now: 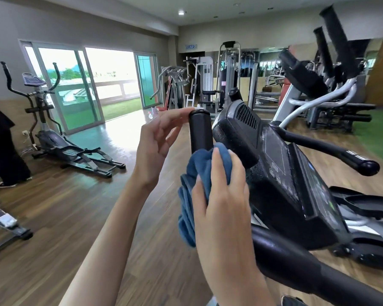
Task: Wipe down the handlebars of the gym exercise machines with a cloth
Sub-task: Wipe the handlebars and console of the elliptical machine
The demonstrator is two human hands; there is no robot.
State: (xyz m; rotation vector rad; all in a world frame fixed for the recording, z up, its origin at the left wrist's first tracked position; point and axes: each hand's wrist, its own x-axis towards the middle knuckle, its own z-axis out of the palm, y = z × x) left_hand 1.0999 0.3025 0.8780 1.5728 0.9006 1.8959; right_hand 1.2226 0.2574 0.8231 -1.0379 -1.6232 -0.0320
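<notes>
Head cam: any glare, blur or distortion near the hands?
Head view: doorway blown out, glare on the wood floor below it; wide-angle bends ceiling lines; handlebar, blue cloth, left hand and right hand sharp; upper-right machines blurred.

Gym: elliptical trainers (53,120), weight machines (205,85).

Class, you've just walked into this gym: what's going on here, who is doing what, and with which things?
A person is wiping an elliptical trainer's upright handlebar grip. The right hand grips a blue cloth bunched around the lower part of the grip. The fingertips of the left hand touch the grip's top end. The grip's upper part is bare, above the cloth. Water droplets speckle the console beside it.
</notes>
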